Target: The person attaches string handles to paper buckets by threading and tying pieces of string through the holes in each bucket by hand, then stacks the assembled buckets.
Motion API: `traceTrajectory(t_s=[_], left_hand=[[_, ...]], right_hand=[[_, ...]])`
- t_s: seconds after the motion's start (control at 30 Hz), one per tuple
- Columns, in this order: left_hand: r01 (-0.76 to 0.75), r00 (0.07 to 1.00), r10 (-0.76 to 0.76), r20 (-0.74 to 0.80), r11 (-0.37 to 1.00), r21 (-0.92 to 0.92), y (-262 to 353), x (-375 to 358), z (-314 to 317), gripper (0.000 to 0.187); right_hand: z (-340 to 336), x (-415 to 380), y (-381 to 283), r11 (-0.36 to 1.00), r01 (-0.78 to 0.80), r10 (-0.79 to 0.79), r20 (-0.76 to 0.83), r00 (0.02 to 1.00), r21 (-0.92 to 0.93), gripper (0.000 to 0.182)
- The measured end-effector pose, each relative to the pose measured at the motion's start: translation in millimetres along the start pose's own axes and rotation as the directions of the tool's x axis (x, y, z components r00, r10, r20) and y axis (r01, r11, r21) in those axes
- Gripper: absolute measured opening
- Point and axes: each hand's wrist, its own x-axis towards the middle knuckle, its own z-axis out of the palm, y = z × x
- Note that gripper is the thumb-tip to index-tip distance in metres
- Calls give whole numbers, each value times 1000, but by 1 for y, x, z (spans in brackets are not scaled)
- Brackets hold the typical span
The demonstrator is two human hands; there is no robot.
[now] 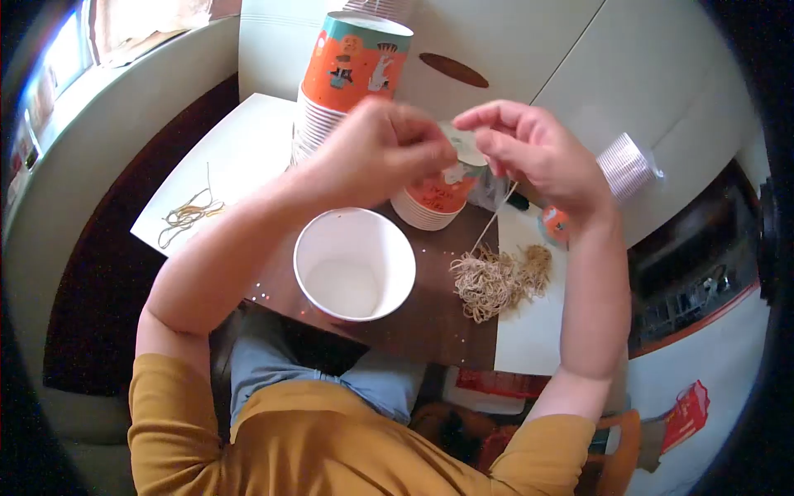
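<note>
Both hands are raised over the table, close together. My left hand is closed in a pinch and slightly blurred; whatever it holds, if anything, is too small to make out. My right hand is curled with thumb and fingers together. A strand of beige string runs from beneath it down to a tangled pile of string on the table. Below my left hand stands a large white paper tub, its mouth facing me and nothing visible inside. Behind the hands is a shorter stack of printed paper tubs, partly covered.
A tall stack of nested paper tubs, orange and teal on top, rises at the back. Loose yellowish string lies on the white left part of the table. At the right leans a bagged stack of cups.
</note>
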Motion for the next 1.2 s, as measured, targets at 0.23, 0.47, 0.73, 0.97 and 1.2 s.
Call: traceTrajectory(t_s=[0.23, 0.47, 0.73, 0.97, 1.2], left_hand=[[-163, 920, 167, -353, 986, 41, 19, -20, -103, 21], [-190, 966, 53, 254, 812, 551, 30, -44, -26, 15], [-157, 965, 13, 261, 828, 538, 15, -45, -16, 20], [252, 919, -338, 202, 899, 357, -20, -58, -29, 23], [330, 895, -387, 220, 908, 257, -56, -66, -37, 20]], right_hand=[[-34, -72, 209, 847, -515, 525, 51, 850, -131, 21], [17, -75, 113, 912, -76, 64, -42, 997, -403, 61], [103, -34, 47, 817, -68, 72, 15, 997, 572, 37], [138, -18, 77, 958, 95, -17, -277, 961, 272, 10], [148, -4, 94, 957, 212, -265, -300, 916, -199, 7]])
